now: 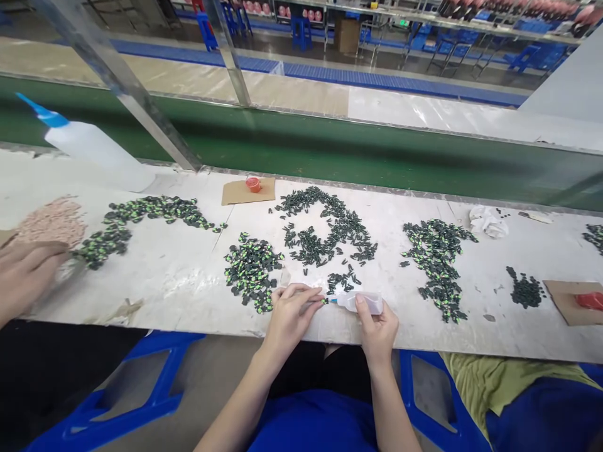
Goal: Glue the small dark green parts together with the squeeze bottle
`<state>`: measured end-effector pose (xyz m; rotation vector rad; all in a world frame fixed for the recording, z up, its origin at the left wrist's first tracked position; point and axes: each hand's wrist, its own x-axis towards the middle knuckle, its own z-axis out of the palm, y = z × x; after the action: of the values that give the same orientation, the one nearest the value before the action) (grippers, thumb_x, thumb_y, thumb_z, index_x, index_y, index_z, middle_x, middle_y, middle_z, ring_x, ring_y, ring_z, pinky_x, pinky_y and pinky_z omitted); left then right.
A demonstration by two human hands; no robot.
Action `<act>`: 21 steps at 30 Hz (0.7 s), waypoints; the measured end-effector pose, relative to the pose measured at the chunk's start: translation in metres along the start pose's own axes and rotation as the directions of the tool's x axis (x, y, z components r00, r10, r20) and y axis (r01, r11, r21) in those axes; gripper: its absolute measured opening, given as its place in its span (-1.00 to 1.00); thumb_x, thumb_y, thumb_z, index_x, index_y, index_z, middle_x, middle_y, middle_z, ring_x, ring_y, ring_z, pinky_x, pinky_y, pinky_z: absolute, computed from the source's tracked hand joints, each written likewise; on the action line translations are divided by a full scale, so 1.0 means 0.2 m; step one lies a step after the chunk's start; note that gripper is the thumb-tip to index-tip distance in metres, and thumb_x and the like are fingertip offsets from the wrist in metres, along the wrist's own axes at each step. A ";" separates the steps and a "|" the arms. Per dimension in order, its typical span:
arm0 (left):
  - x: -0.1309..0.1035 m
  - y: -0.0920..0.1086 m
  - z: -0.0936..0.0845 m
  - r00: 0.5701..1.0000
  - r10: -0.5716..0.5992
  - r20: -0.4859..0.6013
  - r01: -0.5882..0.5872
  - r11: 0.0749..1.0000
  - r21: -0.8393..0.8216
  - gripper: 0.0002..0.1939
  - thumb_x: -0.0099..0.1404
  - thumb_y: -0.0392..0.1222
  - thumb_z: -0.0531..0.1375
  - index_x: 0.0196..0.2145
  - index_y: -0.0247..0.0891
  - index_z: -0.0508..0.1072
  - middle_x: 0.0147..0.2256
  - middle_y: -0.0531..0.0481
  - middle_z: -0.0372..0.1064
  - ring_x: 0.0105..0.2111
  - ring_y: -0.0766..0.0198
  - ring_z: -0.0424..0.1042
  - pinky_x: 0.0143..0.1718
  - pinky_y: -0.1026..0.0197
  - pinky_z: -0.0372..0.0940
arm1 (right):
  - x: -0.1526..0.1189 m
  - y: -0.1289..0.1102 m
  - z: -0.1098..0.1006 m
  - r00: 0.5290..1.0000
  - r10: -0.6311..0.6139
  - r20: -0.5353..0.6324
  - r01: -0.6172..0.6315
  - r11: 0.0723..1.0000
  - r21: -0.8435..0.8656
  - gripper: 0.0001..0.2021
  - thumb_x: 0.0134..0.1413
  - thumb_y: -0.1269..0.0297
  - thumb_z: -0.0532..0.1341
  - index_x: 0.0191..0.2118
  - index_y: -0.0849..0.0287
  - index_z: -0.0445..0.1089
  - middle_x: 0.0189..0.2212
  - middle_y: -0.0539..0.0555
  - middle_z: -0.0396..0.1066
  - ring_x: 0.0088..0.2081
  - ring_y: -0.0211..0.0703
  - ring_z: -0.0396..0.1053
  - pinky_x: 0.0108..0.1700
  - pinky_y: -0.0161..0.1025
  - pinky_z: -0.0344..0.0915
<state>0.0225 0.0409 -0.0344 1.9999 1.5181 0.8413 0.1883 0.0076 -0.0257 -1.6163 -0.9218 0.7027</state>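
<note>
My left hand (293, 312) pinches a small dark piece with a green mark (325, 301) between thumb and fingers, just above the table. My right hand (379, 324) is wrapped round a small translucent squeeze bottle (360, 301), tilted flat, its blue nozzle meeting or nearly meeting that piece. Beside my left hand lies a heap of black-and-green pieces (252, 270). Beyond the bottle are a small cluster of plain dark pieces (343, 280) and a larger ring-shaped spread of dark pieces (346, 226).
A cardboard piece (233, 193) carries a small red cup (253, 184). More black-and-green pieces (438, 263) lie rightward, near a crumpled white tissue (488, 221). At left stand a large white bottle (98, 150), a pile of pinkish bits (54, 221) and another person's hand (31, 273).
</note>
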 end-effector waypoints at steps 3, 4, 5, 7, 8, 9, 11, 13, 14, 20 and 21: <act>0.00 0.00 0.00 1.000 -0.004 0.006 0.004 1.000 -0.003 -0.76 0.16 -0.31 0.29 -0.19 -0.09 0.50 -0.35 0.08 0.58 -0.16 0.14 0.44 -0.10 0.04 0.01 | 0.00 0.00 0.00 1.000 0.005 0.005 -0.005 1.000 0.003 -0.68 -0.04 0.04 0.28 -0.48 0.25 0.45 -0.60 0.05 0.46 -0.52 -0.16 0.37 -0.48 -0.28 0.31; 0.00 0.00 0.00 1.000 -0.008 0.009 0.008 1.000 -0.006 -0.76 0.16 -0.31 0.30 -0.19 -0.09 0.51 -0.35 0.08 0.58 -0.16 0.14 0.44 -0.10 0.04 0.01 | 0.00 -0.01 0.00 1.000 0.003 0.007 -0.003 1.000 0.002 -0.69 -0.04 0.05 0.28 -0.48 0.25 0.45 -0.60 0.04 0.45 -0.53 -0.16 0.36 -0.49 -0.29 0.30; 0.00 0.00 0.00 1.000 -0.013 0.014 0.013 1.000 -0.010 -0.76 0.16 -0.31 0.29 -0.19 -0.09 0.50 -0.35 0.07 0.58 -0.16 0.14 0.44 -0.09 0.03 0.01 | 0.00 -0.01 0.00 1.000 0.000 0.010 0.000 1.000 0.000 -0.69 -0.04 0.05 0.28 -0.49 0.24 0.45 -0.61 0.04 0.45 -0.53 -0.17 0.36 -0.49 -0.29 0.30; 0.01 0.00 -0.01 0.999 -0.020 0.029 0.021 1.000 -0.019 -0.77 0.17 -0.29 0.29 -0.19 -0.08 0.50 -0.34 0.06 0.58 -0.15 0.13 0.44 -0.08 0.02 0.01 | 0.00 0.00 0.00 1.000 -0.009 0.016 0.009 1.000 -0.005 -0.70 -0.03 0.06 0.27 -0.48 0.24 0.46 -0.61 0.04 0.45 -0.53 -0.17 0.36 -0.49 -0.29 0.30; 0.01 0.00 -0.01 0.999 -0.022 0.034 0.023 0.999 -0.023 -0.77 0.18 -0.29 0.28 -0.19 -0.08 0.50 -0.34 0.06 0.58 -0.15 0.13 0.44 -0.08 0.02 0.01 | 0.00 0.00 0.00 1.000 -0.012 0.019 0.012 1.000 -0.006 -0.70 -0.03 0.06 0.27 -0.48 0.25 0.46 -0.60 0.04 0.45 -0.53 -0.17 0.36 -0.49 -0.29 0.31; 0.01 0.00 -0.01 0.999 -0.022 0.036 0.023 0.999 -0.026 -0.78 0.18 -0.28 0.28 -0.19 -0.08 0.50 -0.34 0.05 0.58 -0.15 0.13 0.45 -0.08 0.01 0.01 | 0.00 0.00 0.00 1.000 -0.014 0.021 0.014 1.000 -0.007 -0.70 -0.02 0.06 0.27 -0.48 0.25 0.46 -0.60 0.04 0.46 -0.53 -0.17 0.37 -0.49 -0.29 0.31; 0.01 0.00 -0.01 0.999 -0.021 0.028 0.022 0.999 -0.029 -0.78 0.17 -0.28 0.28 -0.20 -0.08 0.51 -0.35 0.05 0.58 -0.16 0.13 0.45 -0.08 0.01 0.02 | 0.00 0.00 0.01 1.000 -0.014 0.025 0.015 1.000 -0.007 -0.70 -0.02 0.06 0.27 -0.48 0.25 0.46 -0.60 0.04 0.46 -0.52 -0.17 0.37 -0.48 -0.29 0.32; 0.01 0.00 -0.01 1.000 -0.019 0.021 0.020 0.999 -0.032 -0.79 0.17 -0.29 0.28 -0.21 -0.08 0.51 -0.36 0.06 0.58 -0.16 0.13 0.45 -0.08 0.02 0.02 | 0.00 0.00 0.01 1.000 -0.012 0.021 0.012 1.000 -0.007 -0.70 -0.02 0.06 0.26 -0.49 0.24 0.45 -0.59 0.04 0.47 -0.52 -0.16 0.38 -0.48 -0.29 0.32; 0.01 0.00 -0.01 1.000 -0.020 0.020 0.020 0.999 -0.034 -0.79 0.16 -0.29 0.29 -0.22 -0.08 0.51 -0.36 0.06 0.58 -0.16 0.13 0.45 -0.08 0.02 0.02 | 0.00 0.00 0.01 1.000 -0.011 0.017 0.011 1.000 -0.008 -0.70 -0.03 0.06 0.27 -0.49 0.24 0.45 -0.60 0.04 0.47 -0.53 -0.16 0.38 -0.49 -0.29 0.32; 0.01 0.00 -0.02 0.998 -0.039 0.046 0.041 0.998 -0.044 -0.82 0.18 -0.25 0.27 -0.22 -0.08 0.53 -0.36 0.03 0.58 -0.16 0.13 0.45 -0.05 0.01 0.04 | 0.00 -0.01 0.01 1.000 -0.005 0.022 0.005 1.000 -0.014 -0.70 -0.02 0.06 0.26 -0.48 0.25 0.45 -0.59 0.04 0.46 -0.52 -0.16 0.38 -0.48 -0.29 0.32; 0.01 0.00 -0.02 0.998 -0.041 0.051 0.044 0.998 -0.045 -0.82 0.19 -0.24 0.26 -0.22 -0.08 0.53 -0.36 0.03 0.58 -0.16 0.13 0.44 -0.05 0.00 0.04 | 0.00 -0.01 0.01 1.000 -0.005 0.022 0.006 1.000 -0.018 -0.70 -0.02 0.06 0.27 -0.48 0.25 0.45 -0.59 0.04 0.46 -0.51 -0.16 0.38 -0.48 -0.29 0.31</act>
<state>0.0207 0.0426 -0.0310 1.9347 1.4944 0.7959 0.1869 0.0086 -0.0242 -1.6240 -0.9501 0.7113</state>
